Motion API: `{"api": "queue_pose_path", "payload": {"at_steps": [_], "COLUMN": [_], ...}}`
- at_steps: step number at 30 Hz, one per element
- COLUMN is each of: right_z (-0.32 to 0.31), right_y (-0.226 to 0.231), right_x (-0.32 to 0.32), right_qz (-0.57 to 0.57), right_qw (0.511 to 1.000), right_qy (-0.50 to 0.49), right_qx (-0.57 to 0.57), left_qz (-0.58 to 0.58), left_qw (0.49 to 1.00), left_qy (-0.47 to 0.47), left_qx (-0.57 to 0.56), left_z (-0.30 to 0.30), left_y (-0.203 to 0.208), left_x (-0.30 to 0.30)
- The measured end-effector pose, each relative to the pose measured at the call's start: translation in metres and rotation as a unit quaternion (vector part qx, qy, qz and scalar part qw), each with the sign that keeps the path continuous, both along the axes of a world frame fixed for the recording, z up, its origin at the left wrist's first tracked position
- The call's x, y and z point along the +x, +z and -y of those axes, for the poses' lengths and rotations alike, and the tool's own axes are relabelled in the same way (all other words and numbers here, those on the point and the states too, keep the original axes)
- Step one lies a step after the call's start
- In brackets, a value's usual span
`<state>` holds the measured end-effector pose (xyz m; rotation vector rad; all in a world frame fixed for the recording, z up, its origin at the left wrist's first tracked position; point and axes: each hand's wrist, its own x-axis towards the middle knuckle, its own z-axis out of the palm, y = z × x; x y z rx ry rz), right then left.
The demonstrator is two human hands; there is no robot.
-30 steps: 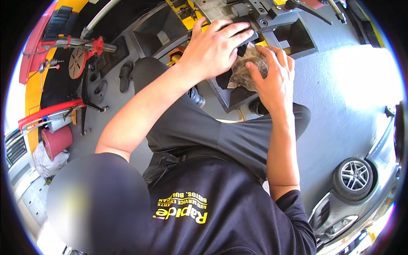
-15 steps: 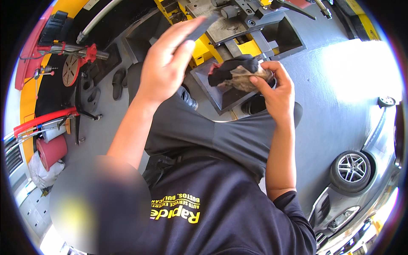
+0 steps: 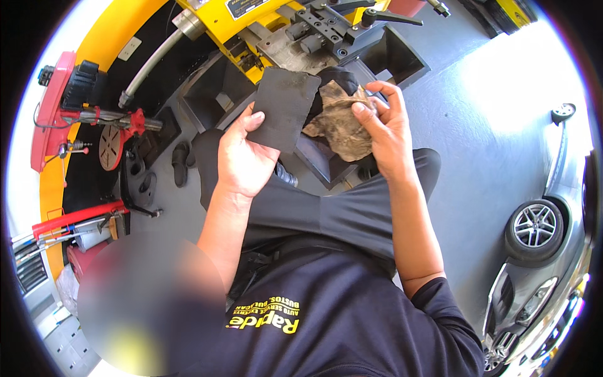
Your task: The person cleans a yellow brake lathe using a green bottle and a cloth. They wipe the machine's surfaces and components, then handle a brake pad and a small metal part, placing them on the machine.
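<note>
My left hand (image 3: 244,162) pinches a dark grey, torn-edged rectangle of sandpaper (image 3: 286,108), thumb on its face and the other fingers behind it. Close beside it, a crumpled rag (image 3: 347,129), stained brown with a black part at the top, is gripped in my right hand (image 3: 391,132) between thumb and fingers. Both things are held up over my lap, in front of a yellow machine (image 3: 220,28). Whether the sheet's right edge touches the rag, I cannot tell. The sheet's back is hidden.
Open metal trays (image 3: 392,56) flank the machine's bed, and a black lever (image 3: 396,19) sticks out on top. At left stand a red drill press (image 3: 59,119) and a red-handled jack (image 3: 81,217). Slippers (image 3: 181,164) lie on the floor. A grey car (image 3: 534,270) is at right.
My left hand has come lower and turned, so the sandpaper now shows its broad face. The rag has spread out and hangs lower in my right hand. The view has shifted slightly.
</note>
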<state>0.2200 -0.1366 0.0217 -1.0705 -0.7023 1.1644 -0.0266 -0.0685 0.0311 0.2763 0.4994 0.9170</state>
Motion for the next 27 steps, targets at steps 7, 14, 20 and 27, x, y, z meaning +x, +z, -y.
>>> {"api": "queue_pose_path", "payload": {"at_steps": [7, 14, 20, 27], "right_z": [-0.002, 0.009, 0.012, -0.007], "right_y": [-0.002, -0.011, -0.003, -0.010], "right_x": [-0.040, -0.066, -0.045, -0.018], "right_qz": [0.130, -0.025, -0.193, -0.189], "right_qw": [0.990, 0.996, 0.969, 0.977], "right_qy": [0.042, 0.081, 0.151, 0.095], "right_qx": [0.018, -0.039, -0.044, -0.019], "left_qz": [-0.049, -0.177, -0.185, -0.453], "left_qw": [0.996, 0.968, 0.972, 0.854], "left_qy": [0.041, 0.080, -0.056, 0.022], "left_qx": [0.059, 0.156, 0.130, 0.254], "left_z": [0.013, 0.041, 0.040, -0.023], "left_y": [-0.015, -0.024, -0.025, 0.024], "left_x": [0.007, 0.006, -0.017, -0.045]}}
